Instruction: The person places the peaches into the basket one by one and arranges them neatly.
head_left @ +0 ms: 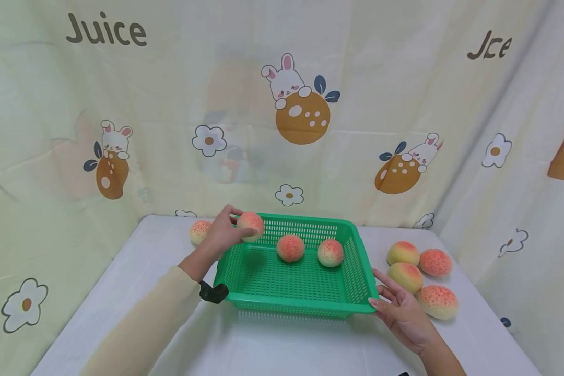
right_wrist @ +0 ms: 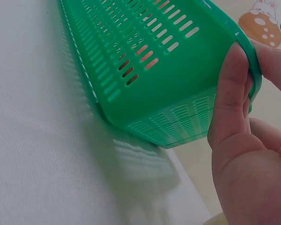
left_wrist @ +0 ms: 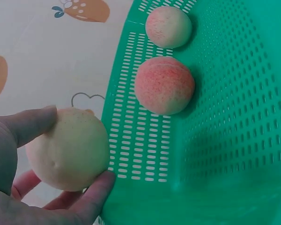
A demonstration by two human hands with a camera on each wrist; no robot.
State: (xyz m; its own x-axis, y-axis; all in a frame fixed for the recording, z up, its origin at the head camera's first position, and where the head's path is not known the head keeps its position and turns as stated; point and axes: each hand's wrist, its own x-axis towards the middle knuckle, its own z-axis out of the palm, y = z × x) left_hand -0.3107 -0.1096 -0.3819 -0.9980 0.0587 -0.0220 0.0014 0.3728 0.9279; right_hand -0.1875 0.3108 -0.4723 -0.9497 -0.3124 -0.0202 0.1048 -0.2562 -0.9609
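Observation:
My left hand (head_left: 224, 231) grips a pink and cream peach (head_left: 250, 225) between thumb and fingers, at the back left corner of a green plastic basket (head_left: 291, 308). In the left wrist view this peach (left_wrist: 72, 152) shows its pale side, beside the basket's slotted wall. Two more peaches, a red one (head_left: 290, 248) and a paler one (head_left: 330, 253), lie inside the basket towards its back wall. At the front right corner, my right hand (head_left: 401, 313) pinches the basket's rim (right_wrist: 247, 44), thumb on one side and fingers on the other. A shadow falls on the table below the basket.
Right of the basket sit several peaches in a group, among them a red one (head_left: 435, 262) and a larger speckled one (head_left: 438, 302). Another peach (head_left: 199, 232) is partly hidden behind my left hand. A printed curtain (head_left: 183, 172) hangs behind the white table (head_left: 272, 347).

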